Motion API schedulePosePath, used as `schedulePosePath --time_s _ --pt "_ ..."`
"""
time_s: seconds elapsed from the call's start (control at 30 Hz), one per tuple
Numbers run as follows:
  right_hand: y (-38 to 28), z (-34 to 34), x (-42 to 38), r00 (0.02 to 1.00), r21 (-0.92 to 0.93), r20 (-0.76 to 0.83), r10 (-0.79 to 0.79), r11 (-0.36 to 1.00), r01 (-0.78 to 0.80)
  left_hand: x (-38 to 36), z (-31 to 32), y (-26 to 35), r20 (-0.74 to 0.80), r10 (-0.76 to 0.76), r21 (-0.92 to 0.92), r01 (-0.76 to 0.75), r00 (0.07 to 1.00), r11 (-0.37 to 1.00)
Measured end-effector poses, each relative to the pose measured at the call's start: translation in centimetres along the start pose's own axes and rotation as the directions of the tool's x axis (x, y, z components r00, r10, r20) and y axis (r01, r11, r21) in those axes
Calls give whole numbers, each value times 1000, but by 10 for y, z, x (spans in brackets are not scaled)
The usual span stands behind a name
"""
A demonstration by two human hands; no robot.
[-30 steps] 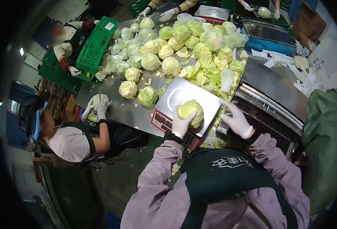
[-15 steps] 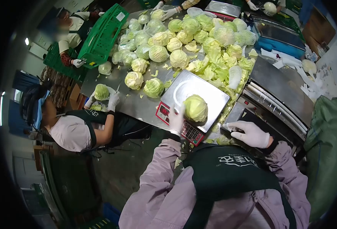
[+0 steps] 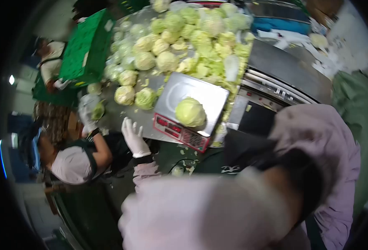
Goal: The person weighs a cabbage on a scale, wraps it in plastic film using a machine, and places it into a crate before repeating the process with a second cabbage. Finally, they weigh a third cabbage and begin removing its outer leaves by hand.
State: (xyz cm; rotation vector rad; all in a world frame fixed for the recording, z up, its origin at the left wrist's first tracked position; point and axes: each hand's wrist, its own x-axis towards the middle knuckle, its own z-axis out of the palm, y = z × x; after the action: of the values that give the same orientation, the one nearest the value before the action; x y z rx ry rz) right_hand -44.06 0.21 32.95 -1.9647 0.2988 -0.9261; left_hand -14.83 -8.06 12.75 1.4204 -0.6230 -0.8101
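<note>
A trimmed cabbage (image 3: 191, 112) sits on the steel plate of the red digital scale (image 3: 169, 89), with neither hand touching it. My gloved left hand (image 3: 135, 139) is off the scale's left side near the table edge, fingers spread, holding nothing. Close to the camera, my gloved right hand (image 3: 205, 212) is a large white blur across my front. Its fingers are smeared, so whether it holds anything does not show. Loose cabbages (image 3: 145, 98) lie just left of the scale.
More cabbages (image 3: 167, 61) and torn leaves (image 3: 200, 62) cover the table behind the scale. A wrapping machine (image 3: 284, 62) stands right. At left, one co-worker (image 3: 73, 164) handles a bagged cabbage; another holds a green crate (image 3: 86, 50).
My left hand has left the cabbage and scale, moving left with its fingers spread. My right hand has risen from beside the machine towards the camera. The view has shifted.
</note>
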Motion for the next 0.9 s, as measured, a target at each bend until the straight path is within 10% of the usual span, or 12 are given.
schedulePosePath --time_s 0.23,0.27,0.37,0.43,0.5,0.53,0.7,0.9 --pt "-63 -67 -52 610 -323 -767 201 700 -637 -15 20 -12 115 -69 29 66 991 997" --pt "-58 -66 -50 622 -317 -756 204 717 -621 -15 19 -16 120 -76 29 73 990 997" --pt "-31 -59 -37 975 -325 101 198 933 -156 -14 19 -20 114 -77 12 76 990 997" --pt "-14 -57 -22 749 -97 662 -22 989 115 -15 19 -16 141 -67 -17 70 988 997" --pt "-1 -77 -28 914 -196 404 -50 971 140 -14 19 -19 102 -74 0 75 992 997" --pt "1 -90 -27 796 -234 484 363 931 -282 -13 18 -20 105 -61 -7 62 993 998" --pt "50 -95 -97 848 -428 37 529 775 -464 -15 15 -28 100 -69 -14 70 993 997" --pt "91 -78 -142 780 -175 -120 614 760 -625 -26 48 -55 289 3 85 -29 957 996"
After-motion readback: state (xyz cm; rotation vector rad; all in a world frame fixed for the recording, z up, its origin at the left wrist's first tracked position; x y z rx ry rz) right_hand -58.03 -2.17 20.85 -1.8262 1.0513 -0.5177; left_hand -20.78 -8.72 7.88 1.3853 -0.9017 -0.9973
